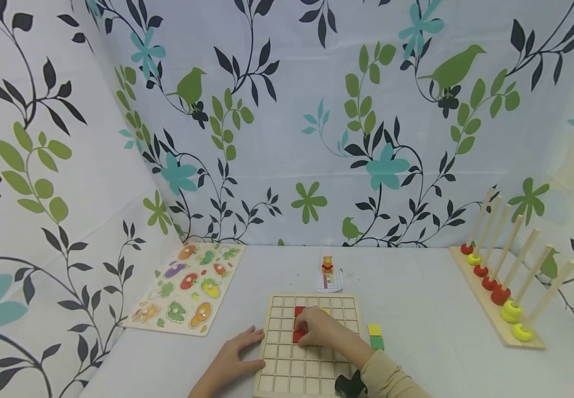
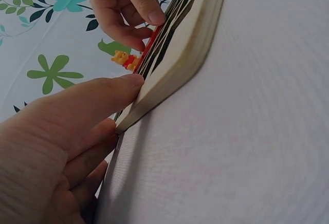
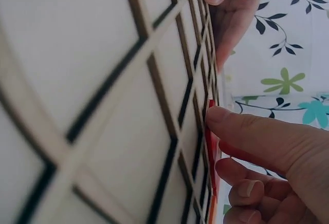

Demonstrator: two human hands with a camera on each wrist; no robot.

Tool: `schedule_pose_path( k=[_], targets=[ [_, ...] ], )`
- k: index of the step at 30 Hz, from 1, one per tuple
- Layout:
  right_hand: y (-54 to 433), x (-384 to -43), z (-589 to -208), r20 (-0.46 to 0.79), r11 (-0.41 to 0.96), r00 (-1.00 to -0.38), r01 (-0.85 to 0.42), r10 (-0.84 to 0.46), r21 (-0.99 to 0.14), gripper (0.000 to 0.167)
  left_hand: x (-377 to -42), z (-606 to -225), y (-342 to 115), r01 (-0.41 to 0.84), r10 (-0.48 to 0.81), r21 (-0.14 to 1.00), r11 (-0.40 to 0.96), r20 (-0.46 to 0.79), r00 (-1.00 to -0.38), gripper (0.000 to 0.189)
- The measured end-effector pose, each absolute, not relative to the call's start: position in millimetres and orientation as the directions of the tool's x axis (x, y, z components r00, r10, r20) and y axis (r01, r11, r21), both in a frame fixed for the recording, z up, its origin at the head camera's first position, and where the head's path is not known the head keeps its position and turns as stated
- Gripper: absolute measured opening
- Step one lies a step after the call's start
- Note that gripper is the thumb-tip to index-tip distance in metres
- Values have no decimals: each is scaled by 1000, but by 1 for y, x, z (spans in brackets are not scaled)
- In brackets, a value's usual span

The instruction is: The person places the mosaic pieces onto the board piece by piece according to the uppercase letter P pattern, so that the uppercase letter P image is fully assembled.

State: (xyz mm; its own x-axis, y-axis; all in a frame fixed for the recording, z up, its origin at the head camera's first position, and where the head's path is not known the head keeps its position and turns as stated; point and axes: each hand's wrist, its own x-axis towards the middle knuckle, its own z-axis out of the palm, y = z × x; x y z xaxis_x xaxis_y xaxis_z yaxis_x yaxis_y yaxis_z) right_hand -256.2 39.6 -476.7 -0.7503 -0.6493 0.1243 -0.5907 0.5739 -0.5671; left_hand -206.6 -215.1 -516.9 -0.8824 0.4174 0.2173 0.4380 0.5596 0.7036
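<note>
A wooden grid board [image 1: 283, 367] with square cells lies in front of me. My right hand [image 1: 322, 330] is over its middle, thumb and fingers pinching a red square tile [image 1: 297, 336] in a cell. In the right wrist view the thumb [image 3: 241, 129] lies at the red tile's edge, the other fingers curled beside it. Another red tile [image 1: 299, 310] and a yellow tile [image 1: 325, 311] show farther up the grid, partly hidden by the right hand. My left hand [image 1: 236, 354] rests by the board's left edge, fingers extended, its thumb [image 2: 110, 91] touching the rim.
Right of the board lie a yellow tile [image 1: 374, 330] and a green tile [image 1: 377, 342]. Behind it a small bear figure [image 1: 327, 265] stands by a printed grid card [image 1: 328, 282]. A vegetable puzzle board [image 1: 194, 298] is at left, a peg stand with rings [image 1: 503, 315] at right.
</note>
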Motion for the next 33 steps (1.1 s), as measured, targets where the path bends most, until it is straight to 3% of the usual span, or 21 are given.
schedule_pose_path(
  k=[6,15,26,33],
  targets=[
    [47,-255,-462,135,578,-770,-570,-623,-584,18,-206,-515,-215,447,424,702,554,224,-877,57],
    [73,-254,-440,300,534,-759,-629,-578,-565,18,-206,-510,-215,432,424,718,545,209,-881,56],
    [120,-246,-423,378,608,-793,-609,-478,-509,21,-206,-517,-216,405,425,727,555,170,-889,60],
    [144,-239,-413,398,655,-820,-570,-412,-496,24,-207,-519,-216,456,449,712,534,219,-866,48]
  ],
)
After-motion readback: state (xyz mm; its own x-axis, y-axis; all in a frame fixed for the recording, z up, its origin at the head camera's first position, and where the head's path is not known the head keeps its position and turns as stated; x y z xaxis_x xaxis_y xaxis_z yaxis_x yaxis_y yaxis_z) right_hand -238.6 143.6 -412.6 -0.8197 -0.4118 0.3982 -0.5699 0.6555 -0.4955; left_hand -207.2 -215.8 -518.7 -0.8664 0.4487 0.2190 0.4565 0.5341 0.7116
